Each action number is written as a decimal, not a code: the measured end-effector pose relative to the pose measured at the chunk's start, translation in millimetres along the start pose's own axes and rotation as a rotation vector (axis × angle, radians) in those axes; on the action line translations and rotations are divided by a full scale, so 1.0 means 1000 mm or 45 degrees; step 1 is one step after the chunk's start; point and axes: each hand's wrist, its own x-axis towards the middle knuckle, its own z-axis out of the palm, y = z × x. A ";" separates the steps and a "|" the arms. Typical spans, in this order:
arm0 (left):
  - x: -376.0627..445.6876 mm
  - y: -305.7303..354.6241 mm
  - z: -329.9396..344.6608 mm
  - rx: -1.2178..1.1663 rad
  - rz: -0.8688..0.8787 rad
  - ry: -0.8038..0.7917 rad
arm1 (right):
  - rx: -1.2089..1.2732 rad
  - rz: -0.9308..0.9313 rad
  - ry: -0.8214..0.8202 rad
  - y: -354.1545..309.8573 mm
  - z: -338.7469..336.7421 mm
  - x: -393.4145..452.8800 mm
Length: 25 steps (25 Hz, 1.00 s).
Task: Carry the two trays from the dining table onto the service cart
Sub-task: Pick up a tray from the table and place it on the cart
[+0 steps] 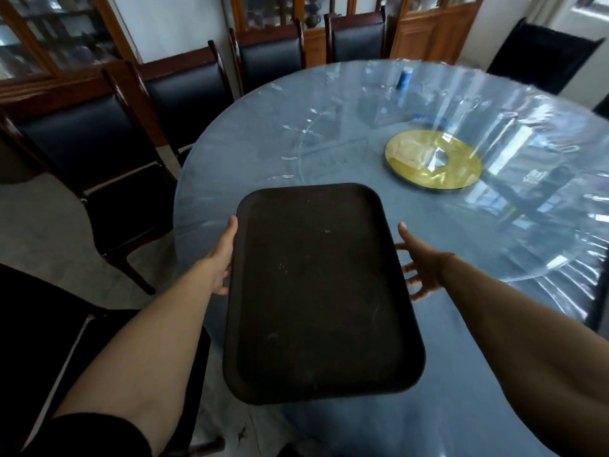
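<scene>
One dark brown rectangular tray lies lengthwise in front of me over the near edge of the round dining table. My left hand grips its left rim, thumb along the edge and fingers beneath. My right hand is at the right rim with fingers spread; the fingertips reach the rim, and I cannot tell whether they grip it. No second tray and no service cart is in view.
The table has a blue cloth under clear plastic, a glass turntable with a gold disc and a blue cup at the far side. Dark wooden chairs ring the left and far sides. Wooden cabinets line the back wall.
</scene>
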 end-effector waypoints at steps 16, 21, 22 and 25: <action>-0.116 0.022 0.159 0.402 0.398 -0.379 | 0.466 -0.267 0.405 0.174 -0.132 -0.168; -0.190 -0.005 0.234 0.578 0.482 -0.568 | 0.717 -0.309 0.598 0.280 -0.162 -0.248; -0.206 -0.012 0.251 0.613 0.494 -0.613 | 0.750 -0.315 0.645 0.304 -0.166 -0.265; -0.259 -0.040 0.303 0.747 0.538 -0.772 | 0.892 -0.348 0.791 0.380 -0.178 -0.323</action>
